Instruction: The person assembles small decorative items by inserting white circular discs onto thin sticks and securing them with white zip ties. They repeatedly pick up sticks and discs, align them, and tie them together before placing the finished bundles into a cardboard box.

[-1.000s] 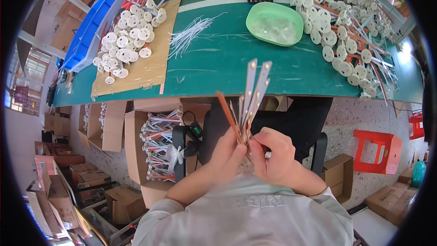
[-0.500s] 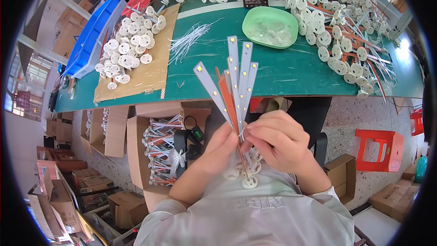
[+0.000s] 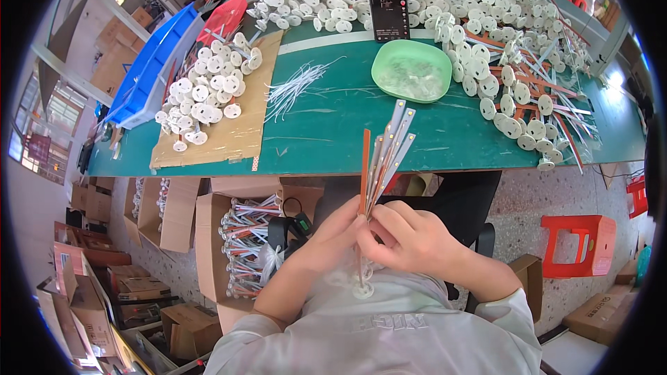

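Close to my body, above the lap, I hold a bundle of LED strips (image 3: 390, 156). These are narrow silvery and orange-brown bars, fanned upward, with small yellow LEDs on the silvery ones. White round end discs (image 3: 362, 290) hang below my hands, partly blurred. My left hand (image 3: 333, 237) is closed around the middle of the bundle. Pressed against the same spot, my right hand (image 3: 408, 236) has its fingers pinched together at the strips; what lies between those fingertips is hidden. White thin ties (image 3: 300, 87) lie loose on the green table (image 3: 319, 146) ahead.
A light green bowl (image 3: 411, 98) with clear pieces and an upright phone (image 3: 388, 10) stand on the table. Piles of disc-ended strips (image 3: 479, 66) lie right and back, others on cardboard (image 3: 208, 156). Left stands a blue bin (image 3: 149, 69); below, an open carton (image 3: 212, 250). Right is a red stool (image 3: 580, 243).
The bundle has tipped away from me and its strips sit closer together, an orange-brown one now upright at the left. A white tie seen at my right fingertips is now hidden.
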A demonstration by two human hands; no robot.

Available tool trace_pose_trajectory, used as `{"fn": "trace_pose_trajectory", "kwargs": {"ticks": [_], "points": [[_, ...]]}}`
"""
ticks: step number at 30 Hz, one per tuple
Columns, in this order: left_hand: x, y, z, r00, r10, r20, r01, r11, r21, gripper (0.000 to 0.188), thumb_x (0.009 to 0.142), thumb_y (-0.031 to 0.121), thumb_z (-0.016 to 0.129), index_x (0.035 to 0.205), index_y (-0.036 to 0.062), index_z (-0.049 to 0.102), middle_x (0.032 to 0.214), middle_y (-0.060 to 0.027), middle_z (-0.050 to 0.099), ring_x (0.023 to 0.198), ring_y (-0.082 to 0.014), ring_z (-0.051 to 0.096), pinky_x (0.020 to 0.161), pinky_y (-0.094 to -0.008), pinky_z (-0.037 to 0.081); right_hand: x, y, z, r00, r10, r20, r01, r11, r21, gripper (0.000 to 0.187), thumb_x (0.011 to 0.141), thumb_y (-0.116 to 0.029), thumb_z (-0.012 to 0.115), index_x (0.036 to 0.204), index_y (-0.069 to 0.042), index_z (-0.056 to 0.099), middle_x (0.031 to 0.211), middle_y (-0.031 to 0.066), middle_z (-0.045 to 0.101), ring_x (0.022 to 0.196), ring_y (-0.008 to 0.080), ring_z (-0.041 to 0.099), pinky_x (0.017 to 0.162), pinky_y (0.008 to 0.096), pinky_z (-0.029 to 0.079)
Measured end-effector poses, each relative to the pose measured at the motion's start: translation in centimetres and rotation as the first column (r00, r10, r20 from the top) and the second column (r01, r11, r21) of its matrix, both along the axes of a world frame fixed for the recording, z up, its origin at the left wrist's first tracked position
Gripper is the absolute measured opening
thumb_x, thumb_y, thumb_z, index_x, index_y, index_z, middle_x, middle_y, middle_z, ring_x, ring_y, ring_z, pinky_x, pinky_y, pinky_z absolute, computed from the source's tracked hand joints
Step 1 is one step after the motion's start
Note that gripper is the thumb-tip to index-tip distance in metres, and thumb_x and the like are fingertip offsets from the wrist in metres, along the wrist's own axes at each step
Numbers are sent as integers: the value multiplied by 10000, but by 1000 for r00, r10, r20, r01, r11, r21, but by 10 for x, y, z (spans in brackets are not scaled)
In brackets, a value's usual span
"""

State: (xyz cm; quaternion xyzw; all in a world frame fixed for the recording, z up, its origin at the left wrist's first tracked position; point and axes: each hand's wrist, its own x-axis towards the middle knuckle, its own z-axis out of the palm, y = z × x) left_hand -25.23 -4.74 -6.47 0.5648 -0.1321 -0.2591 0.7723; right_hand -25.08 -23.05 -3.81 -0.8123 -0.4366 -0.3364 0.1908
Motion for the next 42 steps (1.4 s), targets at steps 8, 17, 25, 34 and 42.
{"fn": "trace_pose_trajectory", "kwargs": {"ticks": [8,17,25,34,42], "points": [[1,6,6,985,-103,135,91,991,97,431,987,226,466,1335,-13,377,1040,2,503,920,-62,479,799,-229,421,-3,2,-15,998,33,53,-35,999,37,321,649,-49,663,946,-76,544,785,49,490,595,127,488,418,196,407],[-5,-3,6,973,-46,227,7,985,171,440,997,356,406,1241,-9,429,855,-18,527,718,-65,487,612,-229,414,-10,10,-24,996,-86,-16,88,969,233,409,612,-111,682,997,-101,547,826,60,538,617,152,504,400,208,402],[-6,-5,16,998,-55,11,55,998,-8,402,1002,354,424,1240,31,398,968,-16,486,829,-50,469,692,-219,408,-14,6,-10,990,-109,-84,122,977,174,403,670,-40,656,1050,-24,522,946,154,580,687,215,559,450,241,448],[-5,-4,12,997,-41,63,35,994,103,310,1003,249,427,1232,39,409,984,15,487,873,-40,461,746,-198,409,-14,2,-6,997,-50,-57,46,997,-62,395,658,19,629,1037,-67,563,782,48,508,617,138,486,421,219,399],[-10,-1,1,957,10,289,-100,949,300,319,994,261,437,1183,4,440,963,-22,509,835,-71,475,715,-236,426,-18,10,-31,873,202,-445,31,886,462,289,743,43,612,1006,-48,536,767,66,554,601,151,546,449,265,432]]}}
